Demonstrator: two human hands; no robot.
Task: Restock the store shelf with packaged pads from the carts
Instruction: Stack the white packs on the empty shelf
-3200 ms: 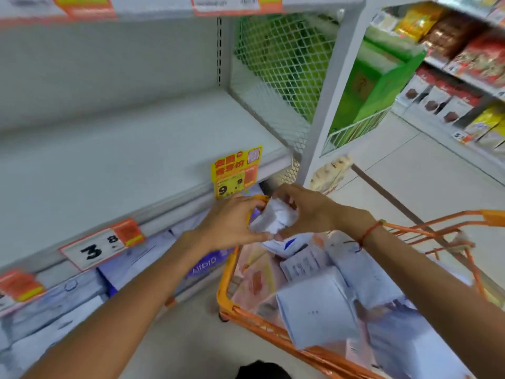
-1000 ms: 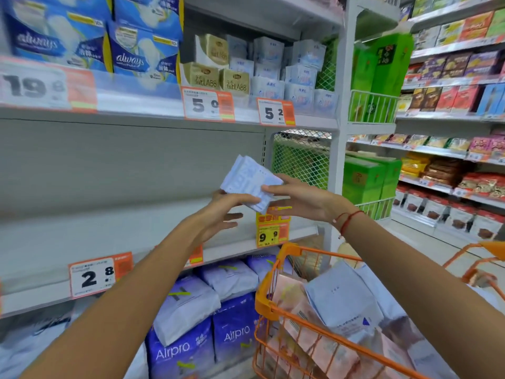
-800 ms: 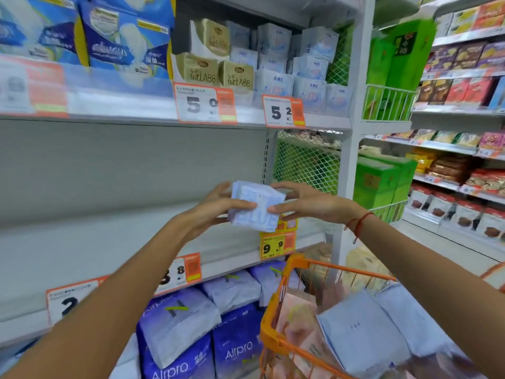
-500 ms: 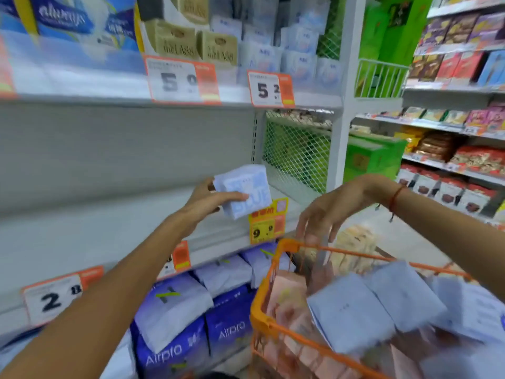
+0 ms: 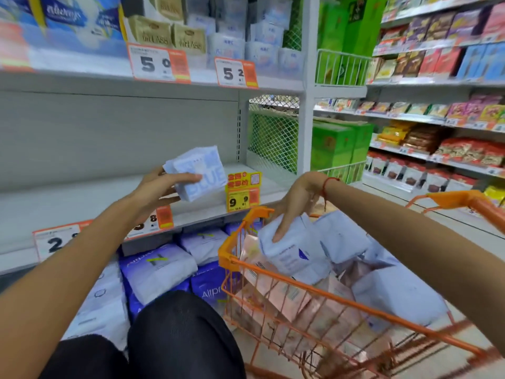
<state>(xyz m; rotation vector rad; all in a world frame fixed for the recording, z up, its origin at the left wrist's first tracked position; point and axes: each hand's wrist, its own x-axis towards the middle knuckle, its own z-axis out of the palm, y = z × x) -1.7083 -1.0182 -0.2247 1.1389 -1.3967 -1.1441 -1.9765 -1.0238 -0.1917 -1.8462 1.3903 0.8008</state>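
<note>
My left hand (image 5: 157, 190) grips a small pale blue pad pack (image 5: 200, 172) and holds it in the air over the front of the bare grey middle shelf (image 5: 90, 198). My right hand (image 5: 296, 202) reaches down into the orange wire cart (image 5: 276, 272), its fingers curled over the top of a white pad pack (image 5: 291, 248). The cart holds several more white and pink packs.
Yellow price tag (image 5: 241, 191) hangs on the shelf edge by the cart corner. Airpro bags (image 5: 161, 266) fill the shelf below. Stocked shelf (image 5: 169, 36) above. Green boxes behind a mesh divider (image 5: 273, 138). Snack shelves (image 5: 437, 119) at right. My knees (image 5: 169, 337) are bottom centre.
My right hand let go of the blue pack and dropped into the cart onto a white pack. My left hand kept the blue pack, near the shelf.
</note>
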